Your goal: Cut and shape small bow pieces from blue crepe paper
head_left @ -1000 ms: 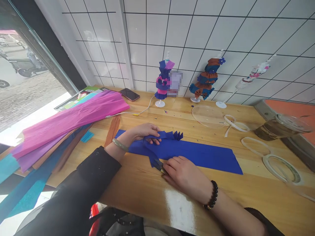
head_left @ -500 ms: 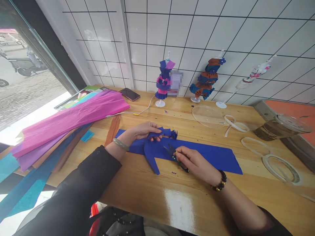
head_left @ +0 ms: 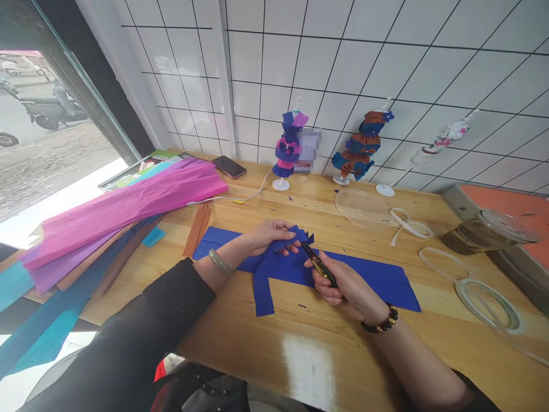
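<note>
My left hand [head_left: 274, 236] pinches a strip of blue crepe paper [head_left: 263, 294] whose upper end is cut into a fringe; its tail hangs down toward me over the table. Dark scissors [head_left: 321, 268] are held in my right hand [head_left: 338, 283], with the tips pointing up and left at the fringed end. Whether the blades touch the strip is hard to make out. Beneath both hands a wide sheet of blue crepe paper [head_left: 377, 279] lies flat. Small blue scraps [head_left: 302, 305] are on the wood nearby.
Pink crepe paper [head_left: 137, 197] tops a coloured pile at left, beside a phone [head_left: 230, 167]. Doll-sized paper dresses on stands, one pink and blue [head_left: 286, 146], one brown and teal [head_left: 359, 149], line the wall. Rolls of tape [head_left: 489, 306] and a lidded cup [head_left: 476, 234] are at right.
My right hand has regripped the scissors and brought their tips up to the strip's fringed end. The strip's tail has turned and hangs straighter.
</note>
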The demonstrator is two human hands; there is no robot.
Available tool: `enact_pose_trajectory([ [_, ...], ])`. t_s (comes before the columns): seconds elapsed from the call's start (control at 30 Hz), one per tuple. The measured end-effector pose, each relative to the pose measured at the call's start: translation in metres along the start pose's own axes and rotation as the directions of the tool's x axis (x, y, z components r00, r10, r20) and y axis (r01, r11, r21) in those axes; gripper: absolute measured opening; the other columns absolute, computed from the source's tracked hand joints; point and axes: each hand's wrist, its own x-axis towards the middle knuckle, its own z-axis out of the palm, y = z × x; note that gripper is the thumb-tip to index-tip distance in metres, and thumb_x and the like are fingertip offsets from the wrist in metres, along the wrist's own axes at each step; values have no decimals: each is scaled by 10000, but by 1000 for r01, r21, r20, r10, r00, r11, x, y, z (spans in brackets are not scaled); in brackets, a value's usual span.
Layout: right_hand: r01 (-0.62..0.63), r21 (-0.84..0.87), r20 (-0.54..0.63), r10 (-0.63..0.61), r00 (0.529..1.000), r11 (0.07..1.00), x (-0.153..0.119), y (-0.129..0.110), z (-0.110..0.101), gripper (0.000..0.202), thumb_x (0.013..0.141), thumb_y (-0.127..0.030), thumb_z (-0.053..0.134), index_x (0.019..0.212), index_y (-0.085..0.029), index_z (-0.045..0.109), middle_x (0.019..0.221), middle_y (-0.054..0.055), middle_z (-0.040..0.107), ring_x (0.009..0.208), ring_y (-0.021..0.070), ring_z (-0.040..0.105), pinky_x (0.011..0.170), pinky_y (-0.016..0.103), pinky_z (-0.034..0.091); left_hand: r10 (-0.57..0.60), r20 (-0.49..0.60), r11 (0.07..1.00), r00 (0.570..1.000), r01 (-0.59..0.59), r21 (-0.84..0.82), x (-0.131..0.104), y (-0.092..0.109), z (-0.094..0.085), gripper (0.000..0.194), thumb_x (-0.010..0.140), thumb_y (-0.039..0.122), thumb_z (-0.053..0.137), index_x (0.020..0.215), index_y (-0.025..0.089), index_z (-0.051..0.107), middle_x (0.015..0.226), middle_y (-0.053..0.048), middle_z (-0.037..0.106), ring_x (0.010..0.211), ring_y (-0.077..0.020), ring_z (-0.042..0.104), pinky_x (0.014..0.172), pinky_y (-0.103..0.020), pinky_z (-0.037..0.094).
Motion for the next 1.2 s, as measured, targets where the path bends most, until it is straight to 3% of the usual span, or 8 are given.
enact_pose_trajectory([
  [0.17,1,69,12,-2,1000,998,2,1,-3,351,826,-515,492,861,-172,556,536,-84,305,363,0,165,337,138,131,44,12,999,999,-44,-12,-1,-1,3,310,728,260,669,971,124,532,830,-70,655,639,-116,630,519,-190,473],
  [0.33,-10,99,16,8,1000,995,2,0,-3,359,828,-518,487,836,-166,557,523,-88,290,357,-4,157,328,130,131,79,-11,994,997,-79,-71,2,-6,5,437,699,201,689,1080,140,484,787,-53,664,656,-144,643,534,-219,481],
  [0.6,3,84,-44,0,999,996,3,0,-2,357,809,-522,513,808,-166,546,515,-92,287,354,-7,162,330,124,137,88,-63,995,994,-91,-36,4,-9,7,242,716,294,675,839,98,606,771,-75,668,679,-119,617,615,-235,479],
  [0.7,-16,65,-31,18,999,998,2,-1,0,364,805,-530,513,808,-167,545,516,-91,291,354,-5,164,327,128,136,85,-119,989,989,-98,-109,5,-10,6,240,678,269,708,840,110,631,800,-50,654,715,-115,601,642,-254,484],
  [0.83,-31,21,-29,32,999,999,0,0,3,385,777,-555,534,795,-170,537,509,-93,292,352,-3,171,325,132,138,96,-186,982,978,-124,-143,7,-10,8,258,663,232,718,885,116,657,794,-30,623,657,-88,555,565,-230,453],
  [0.97,-8,-20,-62,7,998,1000,2,1,4,401,770,-572,531,794,-172,532,504,-95,299,351,-3,176,329,135,141,129,-150,979,980,-150,-139,7,-9,10,355,672,185,704,1017,133,640,791,-22,615,611,-65,532,567,-222,425],
  [1.2,32,-58,-105,-38,994,998,5,4,2,407,773,-578,521,798,-172,523,500,-99,297,350,-3,173,335,138,140,181,-98,975,979,-192,-115,6,-11,12,502,620,49,701,1104,129,592,827,-16,607,753,-73,572,742,-223,434],
])
